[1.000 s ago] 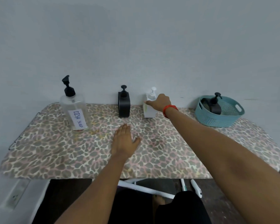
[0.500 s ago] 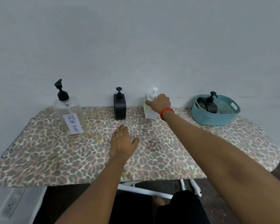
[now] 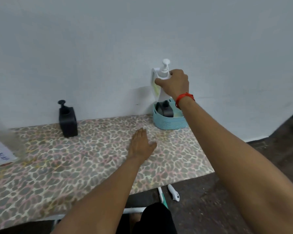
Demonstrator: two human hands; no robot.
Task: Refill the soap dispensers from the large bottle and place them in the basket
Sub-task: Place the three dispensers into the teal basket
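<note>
The white dispenser [image 3: 155,85] is up in the air, right above the basket [image 3: 169,123]! It is a flat-sided white bottle with a white pump on top, and a pale yellow-green fill shows through the strip down its narrow side. It leans a little, pump uppermost, and its lower end drops behind the wrist close to the basket's rim; I cannot tell whether it touches. The right hand [image 3: 175,84], with a red band [image 3: 184,98] at the wrist, has its fingers curled round the bottle's shoulder just under the pump.

The basket itself is light blue and already has a black dispenser [image 3: 166,111] sitting inside it. The left hand [image 3: 141,144] lies flat, fingers straight, on the leopard-print table [image 3: 74,166], just in front of the basket and holding nothing. Well to the left of the basket the other black dispenser [image 3: 68,121] stands upright. Farthest from the basket, cut by the picture's edge, is the large bottle [image 3: 2,149], clear, with a handwritten soap label.

Half a second ago the white dispenser stood on the table beside that other black one, well left of the basket, with the right hand already on it. Now it is lifted and carried across. The left hand has kept its flat rest on the table.
</note>
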